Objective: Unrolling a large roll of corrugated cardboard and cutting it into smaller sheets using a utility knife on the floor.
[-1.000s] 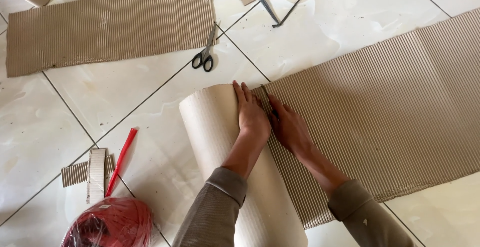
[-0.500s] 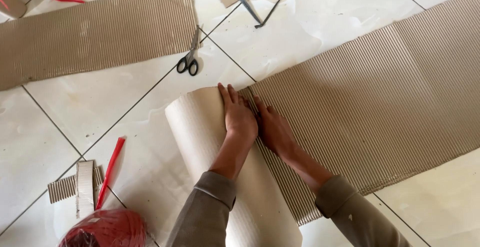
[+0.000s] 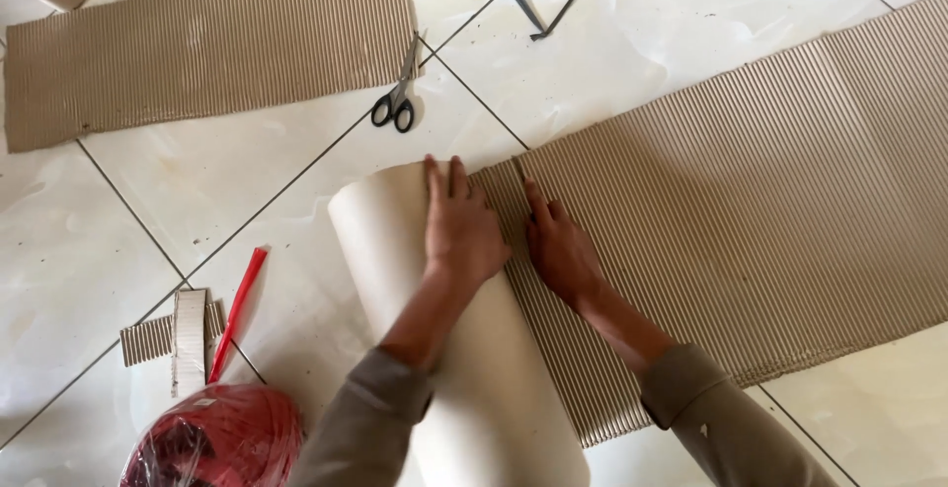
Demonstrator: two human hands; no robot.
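Head view: the left hand (image 3: 459, 235) is laid flat, fingers together, on the roll (image 3: 415, 280), nothing clamped. The right hand (image 3: 561, 250) is pressed flat on the ribbed sheet (image 3: 750, 201) just right of the roll, index finger stretched along a flute. Vs 1 s ago, the left hand has been slid further over the roll's top and the hands are set slightly wider apart; the roll seems turned a bit more onto the sheet, so rolling is judged under way. Scissors (image 3: 397, 102) lie above the roll, a red twine ball (image 3: 212, 443) below-left.
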